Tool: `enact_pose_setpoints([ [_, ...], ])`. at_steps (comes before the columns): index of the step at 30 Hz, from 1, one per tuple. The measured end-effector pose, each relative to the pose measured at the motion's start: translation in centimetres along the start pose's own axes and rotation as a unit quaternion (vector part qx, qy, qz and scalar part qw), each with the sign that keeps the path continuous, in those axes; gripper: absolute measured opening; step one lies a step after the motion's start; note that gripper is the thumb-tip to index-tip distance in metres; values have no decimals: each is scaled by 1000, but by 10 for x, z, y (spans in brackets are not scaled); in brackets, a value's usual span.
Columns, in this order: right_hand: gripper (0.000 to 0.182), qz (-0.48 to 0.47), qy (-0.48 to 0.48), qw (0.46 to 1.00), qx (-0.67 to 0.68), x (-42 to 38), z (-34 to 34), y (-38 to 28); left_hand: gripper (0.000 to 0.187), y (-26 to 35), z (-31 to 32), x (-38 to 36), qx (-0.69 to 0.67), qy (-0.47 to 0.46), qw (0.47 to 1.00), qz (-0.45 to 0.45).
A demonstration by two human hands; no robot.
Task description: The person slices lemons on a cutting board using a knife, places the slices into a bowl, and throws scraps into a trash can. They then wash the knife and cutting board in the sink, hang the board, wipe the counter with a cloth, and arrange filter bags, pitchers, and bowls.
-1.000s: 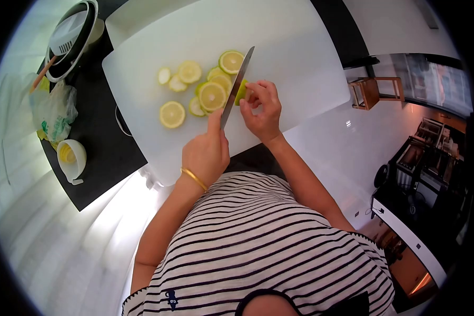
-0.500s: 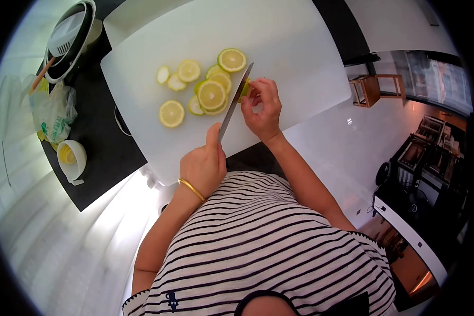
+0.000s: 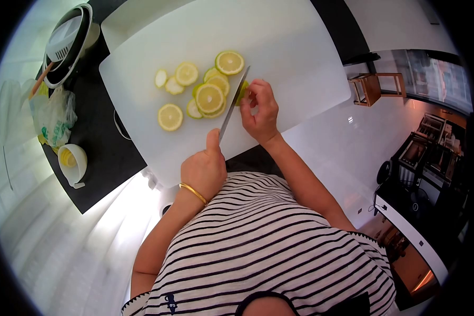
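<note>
My left hand, with a gold bangle at its wrist, is closed round the handle of a knife. The blade points away from me and stands beside a green-skinned lemon piece. My right hand pinches that piece with bent fingers on the blade's right side; the fingers partly cover it. Left of the blade, several lemon slices overlap, a round slice on top. Another slice lies by the blade's tip, and a single slice sits apart to the left. All rest on a white cutting board.
On the dark counter to the left stand a white cup-like container with something yellow inside, a crumpled plastic bag and a white-rimmed appliance or pot. A wooden stool is farther off on the right.
The knife and my left hand have drawn back slightly towards my body. My right hand keeps its pinch on the lemon piece, and the slices lie as before.
</note>
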State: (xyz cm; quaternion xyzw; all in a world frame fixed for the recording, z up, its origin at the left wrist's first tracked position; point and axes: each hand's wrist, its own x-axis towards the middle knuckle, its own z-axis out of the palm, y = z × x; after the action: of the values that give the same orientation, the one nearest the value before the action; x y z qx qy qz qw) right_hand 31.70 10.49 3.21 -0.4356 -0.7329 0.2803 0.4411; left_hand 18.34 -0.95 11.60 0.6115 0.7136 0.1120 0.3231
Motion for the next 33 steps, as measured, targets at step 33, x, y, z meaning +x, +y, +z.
enact_pose_setpoints([
  [33,6,-52,45,994,-80,23,8,1,43,16,12,18,-17,2,1000,-23],
])
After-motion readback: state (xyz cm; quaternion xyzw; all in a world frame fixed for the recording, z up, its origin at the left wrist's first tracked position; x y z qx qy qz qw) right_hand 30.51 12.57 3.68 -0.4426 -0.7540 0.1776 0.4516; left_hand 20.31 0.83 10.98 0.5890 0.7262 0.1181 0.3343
